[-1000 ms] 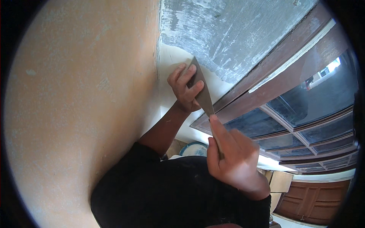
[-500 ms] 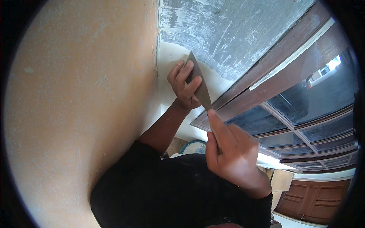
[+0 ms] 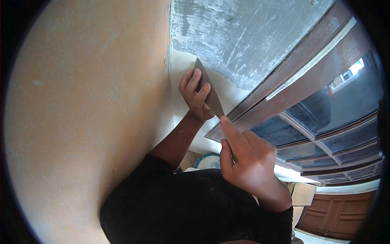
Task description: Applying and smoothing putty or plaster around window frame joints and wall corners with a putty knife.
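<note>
A putty knife (image 3: 213,97) with a long triangular blade lies against a narrow wall strip, across smooth white filler (image 3: 232,90). My right hand (image 3: 251,162) is closed round its handle, with the index finger stretched along it toward the blade. Higher up, my left hand (image 3: 194,96) has its fingertips pressed on the blade's face, fingers a little apart. Above the filler's ragged edge the wall strip (image 3: 256,36) is grey with white scrape marks. The blade's upper corner sits just below that edge.
A peach-coloured wall (image 3: 89,89) rises close on my left and meets the strip at a corner. To the right runs a brown window frame (image 3: 260,101) with glass panes. Below are a round teal-rimmed container (image 3: 207,160) with whitish contents and a brown door (image 3: 339,215).
The putty knife's upper end has shifted slightly left and down over the white filler, with both hands still on it. My view has moved a little too.
</note>
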Available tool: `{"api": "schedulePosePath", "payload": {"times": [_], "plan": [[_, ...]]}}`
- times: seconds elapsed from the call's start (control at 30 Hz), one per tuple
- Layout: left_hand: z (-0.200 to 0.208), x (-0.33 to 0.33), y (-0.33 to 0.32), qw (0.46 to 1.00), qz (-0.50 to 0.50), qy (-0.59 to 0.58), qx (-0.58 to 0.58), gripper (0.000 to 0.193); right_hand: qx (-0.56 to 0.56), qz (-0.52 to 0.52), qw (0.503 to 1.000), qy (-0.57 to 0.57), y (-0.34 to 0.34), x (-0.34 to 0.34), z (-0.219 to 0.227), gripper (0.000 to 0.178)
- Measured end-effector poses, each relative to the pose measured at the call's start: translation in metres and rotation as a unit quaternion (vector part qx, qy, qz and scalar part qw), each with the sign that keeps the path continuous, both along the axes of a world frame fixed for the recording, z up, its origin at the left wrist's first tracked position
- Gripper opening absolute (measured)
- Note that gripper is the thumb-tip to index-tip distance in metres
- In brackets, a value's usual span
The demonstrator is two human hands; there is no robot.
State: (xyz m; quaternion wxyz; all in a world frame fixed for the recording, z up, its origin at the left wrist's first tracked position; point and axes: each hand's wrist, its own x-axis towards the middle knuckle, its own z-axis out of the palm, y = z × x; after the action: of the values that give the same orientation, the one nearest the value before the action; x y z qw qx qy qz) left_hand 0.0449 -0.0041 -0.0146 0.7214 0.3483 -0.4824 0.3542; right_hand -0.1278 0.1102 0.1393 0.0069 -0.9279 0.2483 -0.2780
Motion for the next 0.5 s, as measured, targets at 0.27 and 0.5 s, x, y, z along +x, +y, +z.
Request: {"api": "schedulePosePath", "payload": {"times": [0.27, 0.5], "plan": [[-0.001, 0.004, 0.005, 0.998, 0.039, -0.047, 0.011, 0.043, -0.008, 0.007, 1.000, 0.011, 0.008, 0.000, 0.002, 0.046], [0.001, 0.010, -0.001, 0.998, 0.045, -0.045, -0.001, 0.043, -0.022, 0.000, 1.000, 0.008, 0.004, 0.007, -0.002, 0.046]]}}
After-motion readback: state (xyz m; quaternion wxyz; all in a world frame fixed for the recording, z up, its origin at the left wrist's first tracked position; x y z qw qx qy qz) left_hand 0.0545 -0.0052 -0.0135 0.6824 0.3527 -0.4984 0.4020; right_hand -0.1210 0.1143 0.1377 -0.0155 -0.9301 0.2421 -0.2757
